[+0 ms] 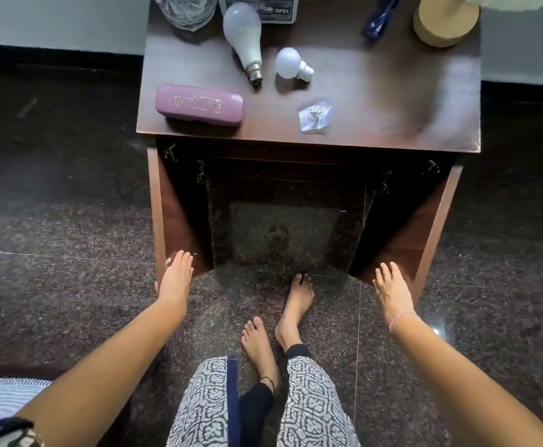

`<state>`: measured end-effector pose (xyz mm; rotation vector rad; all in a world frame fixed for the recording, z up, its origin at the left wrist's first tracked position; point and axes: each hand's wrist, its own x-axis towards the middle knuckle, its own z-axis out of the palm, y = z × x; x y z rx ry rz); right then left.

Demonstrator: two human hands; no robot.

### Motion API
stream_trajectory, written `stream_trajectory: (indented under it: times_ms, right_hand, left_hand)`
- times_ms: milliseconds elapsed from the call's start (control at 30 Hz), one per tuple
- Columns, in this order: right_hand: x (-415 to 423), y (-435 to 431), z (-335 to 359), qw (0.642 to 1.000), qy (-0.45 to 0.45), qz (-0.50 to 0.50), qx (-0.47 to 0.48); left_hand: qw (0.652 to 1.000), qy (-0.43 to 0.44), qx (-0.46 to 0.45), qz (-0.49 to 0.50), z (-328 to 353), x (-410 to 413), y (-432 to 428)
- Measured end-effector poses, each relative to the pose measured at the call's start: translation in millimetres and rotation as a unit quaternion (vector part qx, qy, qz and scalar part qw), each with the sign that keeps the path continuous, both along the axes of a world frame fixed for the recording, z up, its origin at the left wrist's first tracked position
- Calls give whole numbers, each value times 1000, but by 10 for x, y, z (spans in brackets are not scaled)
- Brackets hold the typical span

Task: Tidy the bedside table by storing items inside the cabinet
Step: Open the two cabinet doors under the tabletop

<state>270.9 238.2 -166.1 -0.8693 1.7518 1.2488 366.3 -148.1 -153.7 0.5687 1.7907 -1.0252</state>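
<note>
Bulbs, a large white pear-shaped LED bulb (pixel 243 43) and a small round white bulb (pixel 291 64), lie at twelve o'clock on the dark brown wooden bedside table (pixel 392 101); both look light, smooth and breakable, best cupped around the globe. At nine o'clock sits a mauve hard spectacle case (pixel 199 104), stiff and easy to grasp. Below, the left hand (pixel 176 275) and right hand (pixel 391 285) lie flat with fingers together on the open cabinet doors (pixel 180 208), holding nothing

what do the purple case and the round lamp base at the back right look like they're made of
The purple case looks like hard plastic or leatherette with a matte finish; its rounded edges and stamped lettering suggest a moulded shell. The lamp base looks like pale wood or cork: tan, dull, finely speckled. Neither is certain from this view.
</note>
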Motion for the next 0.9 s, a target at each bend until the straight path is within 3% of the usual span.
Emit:
stream_trajectory:
  times_ms: [167,233,300,367,433,500,600,700,767,900]
  right_hand:
    - [13,28,22,998,-31,38,32]
    - [-37,0,1,999,-36,-36,-19]
    - [-122,-106,9,974,-40,-184,-123]
    - [-235,-225,20,900,-18,-357,-250]
    - [-364,-311,38,792,18,-506,-342]
    - [-492,-346,64,709,55,-580,-396]
    - [-646,-339,110,661,100,-608,-429]
    - [-721,-290,135,633,123,-626,-439]
    - [-684,-216,137,640,131,-621,-433]
    - [-507,-23,115,744,121,-529,-389]
  left_hand:
    - [999,-11,-18,46,46,40,39]
    - [994,-7,13,104,16,48,77]
    - [977,33,76,196,38,12,152]
    - [951,77,127,271,53,-49,257]
    - [934,109,175,292,31,-125,386]
    - [920,128,213,304,43,-256,522]
    - [893,165,267,323,121,-513,701]
    - [863,203,310,344,213,-781,828]
    - [844,221,329,361,276,-937,877]
    - [792,261,369,409,378,-1192,970]
